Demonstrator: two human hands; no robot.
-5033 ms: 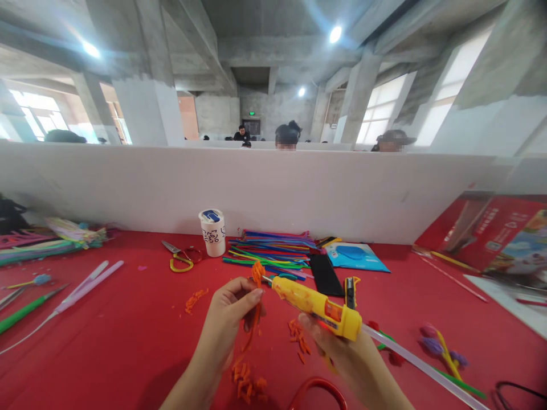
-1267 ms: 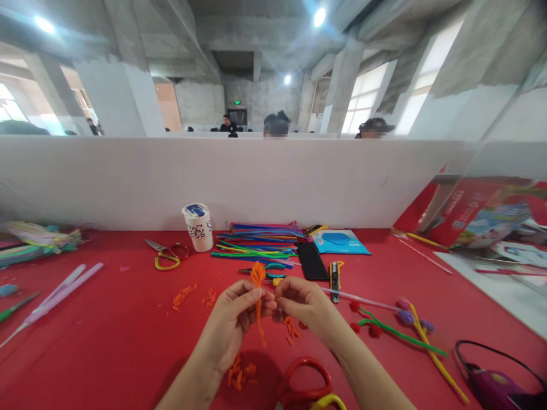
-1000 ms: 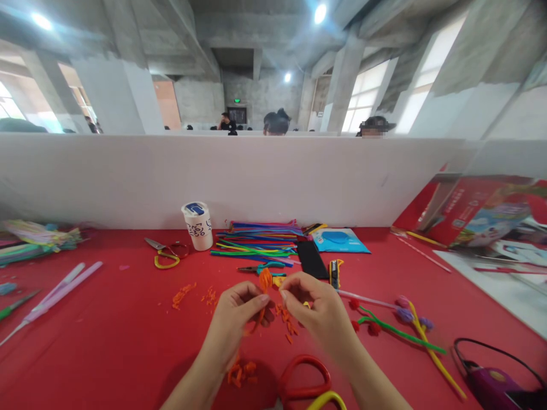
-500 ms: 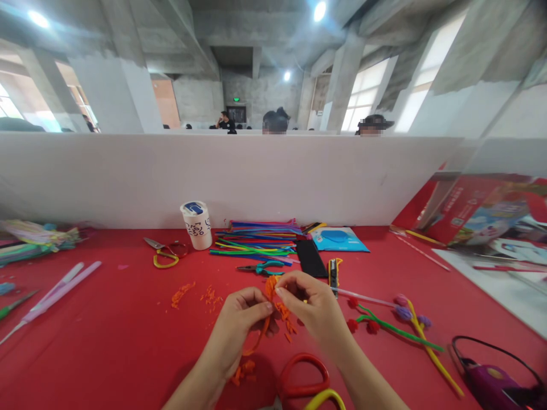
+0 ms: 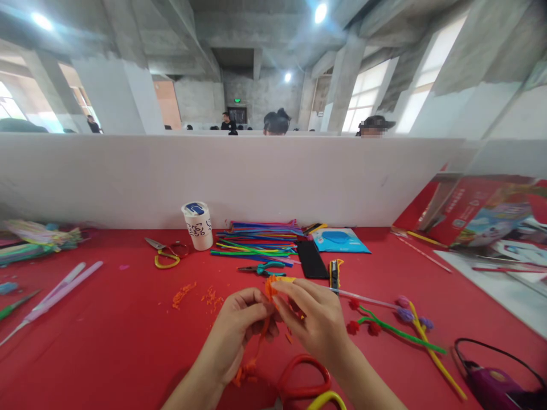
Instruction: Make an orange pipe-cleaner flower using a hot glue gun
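Observation:
My left hand is closed in a pinch on a fuzzy orange pipe cleaner piece. The upper end is bunched, and a thin strand hangs below the fingers. My right hand has its fingers bent against the right side of that bunch, with thumb and fingertips close together; its exact grip is partly hidden. Below the hands lie orange scraps and large scissors with red and yellow handles. More orange clippings are scattered to the left.
Behind the hands lie pliers, coloured pipe cleaners, a black phone, and a utility knife. A white cup and smaller scissors stand left. Pipe cleaner flowers and a purple glue gun are right.
My right hand has rolled over and its fingers now reach across the orange bunch, covering the scraps behind. My left hand keeps its pinch in nearly the same place.

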